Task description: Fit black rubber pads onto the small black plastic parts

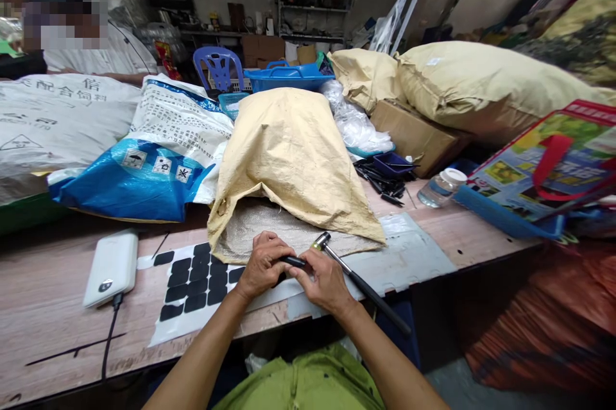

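My left hand [262, 264] and my right hand [323, 279] meet at the table's front edge, both pinched on a small black part [293, 262] held between them. Just behind my right hand lies a small hammer [359, 281] with a metal head and a long black handle that reaches past the table edge. To the left of my left hand lies a white sheet with several black rounded pads [195, 281] stuck on it. A tan woven sack [293, 160] lies just beyond my hands.
A white power bank [111, 267] with a cable lies at the left. A blue and white printed bag [154, 160], more sacks, a cardboard box [414, 137], black parts [385, 179] and a bottle [440, 187] crowd the table. A person sits at the far left.
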`<state>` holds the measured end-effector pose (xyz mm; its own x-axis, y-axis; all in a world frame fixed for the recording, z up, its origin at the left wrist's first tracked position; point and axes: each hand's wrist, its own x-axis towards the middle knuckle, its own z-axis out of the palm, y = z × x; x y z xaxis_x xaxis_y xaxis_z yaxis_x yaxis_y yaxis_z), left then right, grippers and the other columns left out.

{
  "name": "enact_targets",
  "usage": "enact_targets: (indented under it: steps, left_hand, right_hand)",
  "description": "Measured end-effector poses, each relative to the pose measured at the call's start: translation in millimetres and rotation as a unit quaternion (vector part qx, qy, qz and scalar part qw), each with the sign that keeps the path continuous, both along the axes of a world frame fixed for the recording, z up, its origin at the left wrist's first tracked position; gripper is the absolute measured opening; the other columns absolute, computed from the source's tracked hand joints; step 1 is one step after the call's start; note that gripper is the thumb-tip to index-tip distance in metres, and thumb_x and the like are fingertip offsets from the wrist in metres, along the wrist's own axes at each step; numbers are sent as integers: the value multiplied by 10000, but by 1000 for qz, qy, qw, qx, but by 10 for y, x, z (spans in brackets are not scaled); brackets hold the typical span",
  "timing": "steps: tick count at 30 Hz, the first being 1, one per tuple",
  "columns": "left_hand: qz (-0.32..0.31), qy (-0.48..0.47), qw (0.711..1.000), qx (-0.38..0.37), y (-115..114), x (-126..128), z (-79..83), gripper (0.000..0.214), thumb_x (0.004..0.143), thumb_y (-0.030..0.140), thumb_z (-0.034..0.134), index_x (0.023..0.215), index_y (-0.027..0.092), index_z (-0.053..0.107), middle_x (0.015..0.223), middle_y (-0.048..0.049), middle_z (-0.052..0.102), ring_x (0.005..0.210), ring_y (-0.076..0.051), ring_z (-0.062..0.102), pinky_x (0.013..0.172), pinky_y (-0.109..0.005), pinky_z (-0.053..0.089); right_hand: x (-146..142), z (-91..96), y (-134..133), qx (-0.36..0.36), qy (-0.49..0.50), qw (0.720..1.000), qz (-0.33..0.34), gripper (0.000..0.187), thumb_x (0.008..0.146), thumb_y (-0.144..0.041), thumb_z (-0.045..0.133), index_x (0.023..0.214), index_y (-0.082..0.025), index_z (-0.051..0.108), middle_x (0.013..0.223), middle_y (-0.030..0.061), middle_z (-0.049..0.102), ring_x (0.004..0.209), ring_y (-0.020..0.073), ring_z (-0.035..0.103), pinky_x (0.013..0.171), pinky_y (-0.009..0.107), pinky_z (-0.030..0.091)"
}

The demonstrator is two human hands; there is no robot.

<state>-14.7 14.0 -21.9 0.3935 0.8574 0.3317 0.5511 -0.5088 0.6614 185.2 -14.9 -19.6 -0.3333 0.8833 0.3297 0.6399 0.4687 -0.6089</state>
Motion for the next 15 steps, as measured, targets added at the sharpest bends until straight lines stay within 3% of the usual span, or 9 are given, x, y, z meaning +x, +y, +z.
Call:
enact_targets:
  steps: [6,15]
  left_hand:
    - [-4,-9,1000,-2,6,-3,18,143,858,226,662,911,277,784,878,-22,744,1003,-261,530,988,-459,330]
    - [3,-17,1000,11,-8,16,6,115,845,274,724,942,268,785,914,-28,745,1006,-256,537,979,-444,347]
  right_hand:
    - [24,25,2,-16,27,999,18,143,922,-351,658,945,-211,639,807,15,613,749,170,572,688,277,386]
    - [32,2,19,-18,37,999,15,182,1005,-306,508,934,-213,646,845,41,625,786,181,579,705,285,402]
